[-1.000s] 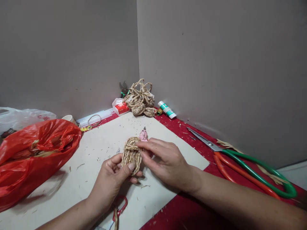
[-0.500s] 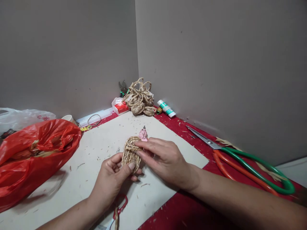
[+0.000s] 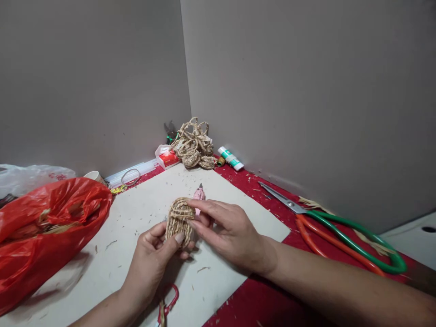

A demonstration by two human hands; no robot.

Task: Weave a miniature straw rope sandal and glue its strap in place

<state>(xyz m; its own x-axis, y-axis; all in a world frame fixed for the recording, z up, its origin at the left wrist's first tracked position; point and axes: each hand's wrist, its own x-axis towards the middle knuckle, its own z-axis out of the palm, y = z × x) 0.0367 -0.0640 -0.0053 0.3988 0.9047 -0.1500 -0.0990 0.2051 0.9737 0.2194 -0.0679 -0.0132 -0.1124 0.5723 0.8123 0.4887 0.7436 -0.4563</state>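
Observation:
A small slipper-shaped piece of braided straw cord, with bands across its upper part, is held up over the white board. My left hand is closed around its lower end, thumb on the front face and fingertips behind. The fingers of my right hand pinch at its upper right edge by the cross bands. Just behind my right hand lies a pink thing with a dark tip, mostly hidden. Below my left hand, red-handled scissors lie partly out of view, a strip of straw across them.
Large shears with green and orange handles lie at right on red cloth. A red plastic bag of straw fills the left. Coiled straw cord and a green-and-white roll sit by the wall corner. Scraps dot the white board.
The camera view has shifted slightly, moving the scene a little left and down. Both hands keep hold of the straw piece; my right fingers have spread slightly along its upper edge.

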